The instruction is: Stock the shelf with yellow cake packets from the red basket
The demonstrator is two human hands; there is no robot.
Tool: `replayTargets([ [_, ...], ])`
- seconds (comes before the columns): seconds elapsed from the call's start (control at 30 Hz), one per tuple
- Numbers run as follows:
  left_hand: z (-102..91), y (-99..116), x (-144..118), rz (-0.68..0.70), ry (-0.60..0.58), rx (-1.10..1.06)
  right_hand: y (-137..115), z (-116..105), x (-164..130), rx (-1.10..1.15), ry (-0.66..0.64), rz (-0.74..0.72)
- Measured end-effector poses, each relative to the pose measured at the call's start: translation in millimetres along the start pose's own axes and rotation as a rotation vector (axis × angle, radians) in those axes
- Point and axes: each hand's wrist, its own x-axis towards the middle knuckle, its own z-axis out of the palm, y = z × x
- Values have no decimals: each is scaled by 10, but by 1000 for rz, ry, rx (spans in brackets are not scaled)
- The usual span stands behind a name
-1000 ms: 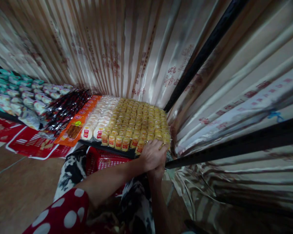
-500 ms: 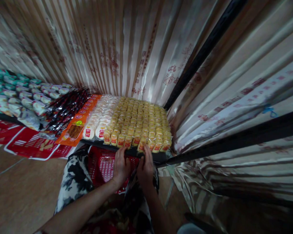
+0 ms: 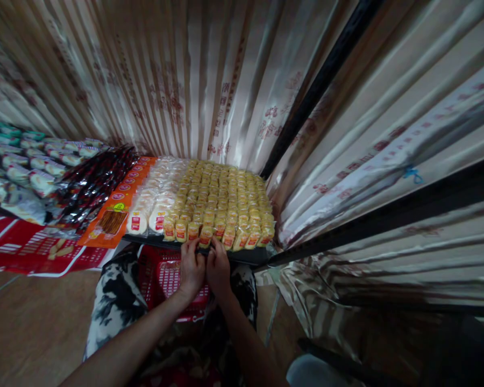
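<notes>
My left hand [image 3: 191, 270] and my right hand [image 3: 218, 267] are close together at the shelf's front edge. Their fingers are bent, with the fingertips against the lower part of a yellow wrapped snack packet [image 3: 205, 235] with a red-and-orange label. That packet stands in the front of a block of yellow wrapped packets [image 3: 226, 196] in tight rows. Left of them lie white round wrapped packets [image 3: 159, 217] with red labels. Both thumbs are partly hidden.
An orange snack bag [image 3: 108, 220], dark shiny packets [image 3: 92, 188] and white-and-green packets [image 3: 28, 158] continue leftward. Red baskets stand below, one [image 3: 167, 277] between my knees, one [image 3: 20, 247] left. A pleated printed curtain [image 3: 210, 80] hangs behind, with black poles [image 3: 306, 102] at right.
My right hand has moved left along the front row, and both hands have come closer together. The front packets at that spot sit slightly differently. The view has shifted a little.
</notes>
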Motion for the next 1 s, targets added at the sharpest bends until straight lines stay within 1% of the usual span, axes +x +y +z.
replayTargets([
  [0.1, -22, 82, -26, 4, -8, -47, -30, -43, -47, 21, 41, -6],
  [0.17, -43, 167, -43, -22, -31, -97, -75, -103, -70, 37, 78, -23],
  [0.27, -54, 328, -57, -128, -122, -194, -139, -258, -99, 29, 129, -54],
  [0.33, -21, 432, -52, -157, -182, -253, -141, -390, -125, -4, 165, -55],
  [0.37, 11, 477, -47, -135, -211, -266, -124, -456, -142, -23, 184, -47],
  [0.43, 106, 552, -31, -33, -286, -240, -66, -578, -185, -57, 225, -16],
  [0.5, 232, 610, -17, 97, -379, -184, -2, -674, -237, -89, 262, 12],
  [0.57, 381, 662, -9, 183, -437, -148, 32, -740, -288, -115, 295, 23],
  [0.67, 621, 737, -2, 223, -476, -106, 17, -789, -352, -113, 307, 17],
  [0.73, 763, 790, 7, 243, -507, -28, 1, -800, -385, -73, 291, 28],
  [0.8, 867, 846, 23, 259, -553, 77, 14, -802, -408, -17, 268, 76],
  [0.93, 959, 957, 62, 294, -655, 269, 118, -803, -405, 59, 232, 208],
  [1.0, 980, 996, 78, 325, -679, 333, 169, -808, -375, 74, 228, 241],
])
